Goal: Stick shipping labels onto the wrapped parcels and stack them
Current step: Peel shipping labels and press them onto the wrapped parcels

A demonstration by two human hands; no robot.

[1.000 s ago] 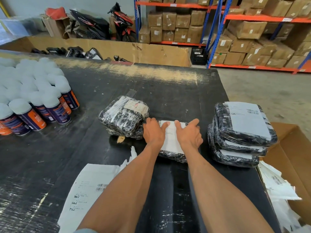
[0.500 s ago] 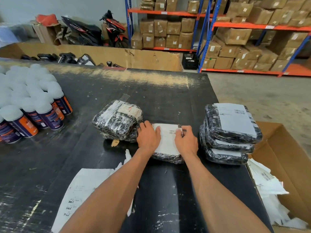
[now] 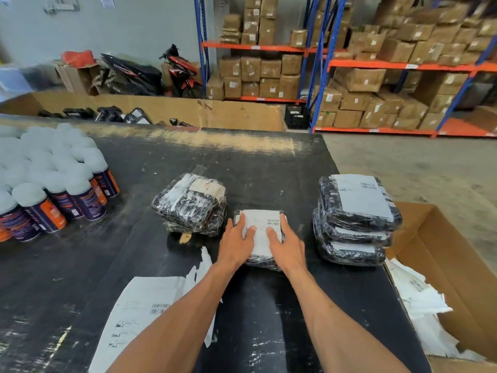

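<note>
Head view: the left hand [image 3: 236, 239] and right hand [image 3: 286, 242] lie flat, fingers straight and slightly spread, on the label [image 3: 262, 232] of the centre parcel [image 3: 259, 261] — apparently pressing it down. The labelled stack [image 3: 355, 219] waits at three o'clock — probably next.

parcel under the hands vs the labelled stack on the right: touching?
Apart. The head view shows bare black table between the parcel and the stack.

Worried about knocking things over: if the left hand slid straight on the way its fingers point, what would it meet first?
Past the labelled parcel it rests on, the left hand likely meets only bare table; depth is unclear.
</note>
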